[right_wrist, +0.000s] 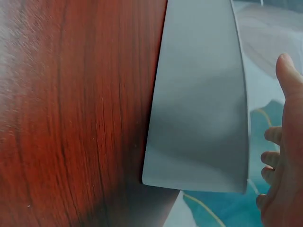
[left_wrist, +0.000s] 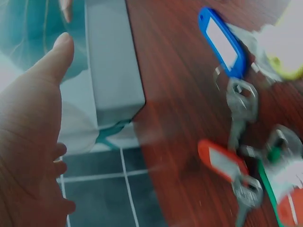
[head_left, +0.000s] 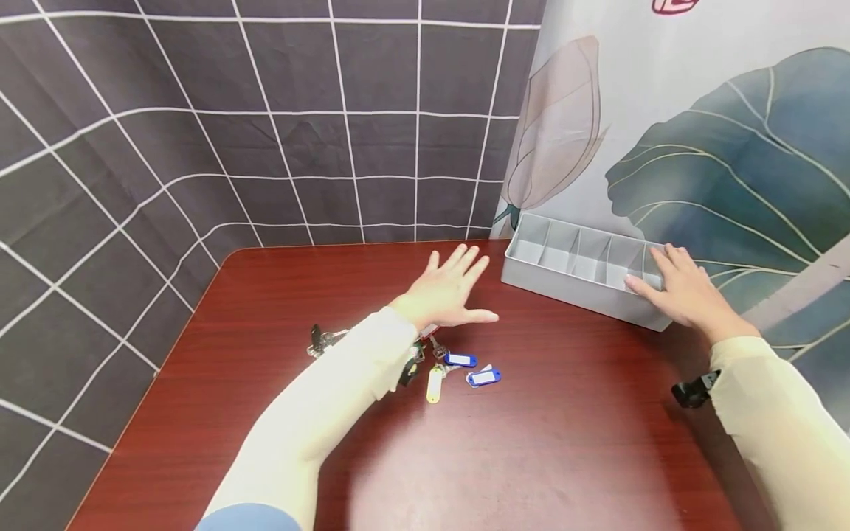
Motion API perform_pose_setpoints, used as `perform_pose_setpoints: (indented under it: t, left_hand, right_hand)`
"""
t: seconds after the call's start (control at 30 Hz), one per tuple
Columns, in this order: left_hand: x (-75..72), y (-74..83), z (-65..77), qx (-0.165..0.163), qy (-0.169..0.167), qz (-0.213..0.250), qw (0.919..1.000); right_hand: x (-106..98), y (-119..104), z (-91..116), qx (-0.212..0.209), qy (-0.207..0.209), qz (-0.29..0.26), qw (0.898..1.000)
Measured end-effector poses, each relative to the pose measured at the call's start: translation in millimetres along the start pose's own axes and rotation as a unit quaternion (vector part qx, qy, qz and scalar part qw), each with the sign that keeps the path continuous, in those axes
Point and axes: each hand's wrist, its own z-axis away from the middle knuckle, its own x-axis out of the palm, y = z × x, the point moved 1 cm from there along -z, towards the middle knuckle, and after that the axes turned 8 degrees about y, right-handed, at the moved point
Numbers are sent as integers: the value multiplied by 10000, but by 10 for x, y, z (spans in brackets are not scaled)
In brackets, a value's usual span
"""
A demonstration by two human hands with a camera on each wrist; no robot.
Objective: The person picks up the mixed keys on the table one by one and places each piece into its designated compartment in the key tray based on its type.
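Observation:
My left hand [head_left: 441,295] hovers above the table with its fingers spread, holding nothing. Close under that wrist lie several keys with coloured tags: a blue tag [head_left: 483,377], another blue tag [head_left: 460,360], a yellow tag [head_left: 434,386] and, in the left wrist view, a red tag [left_wrist: 221,162] beside a silver key [left_wrist: 242,105]. The left forearm hides part of this group. At the back right stands a grey compartment box [head_left: 578,293]. My right hand [head_left: 690,295] is at its right end, fingers extended; whether it touches the rim, I cannot tell.
More keys, one with a black head [head_left: 316,339], lie left of the left forearm on the dark red table [head_left: 531,450]. A gridded grey cloth [head_left: 378,140] hangs behind, and a leaf-printed curtain [head_left: 744,155] hangs behind the box.

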Motion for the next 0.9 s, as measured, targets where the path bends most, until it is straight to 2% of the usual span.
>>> perform_pose_setpoints:
  t: [0.2,0.4,0.63,0.9]
  left_hand:
    - [164,280,-354,89,-178,-78,9998]
    - [301,547,-585,58,-250,-212,9994]
    - [431,753,-755,-43,-234,-326,9992]
    - [482,768,-824,-373,-286,-161,9988]
  right_hand:
    - [42,179,-114,244,-144,-25,9996]
    - [126,249,-181,446,-280,-132,9985]
    - [149,203,-204,617,-411,-54,9972]
    - [169,184,-208,780,-406,88,9961]
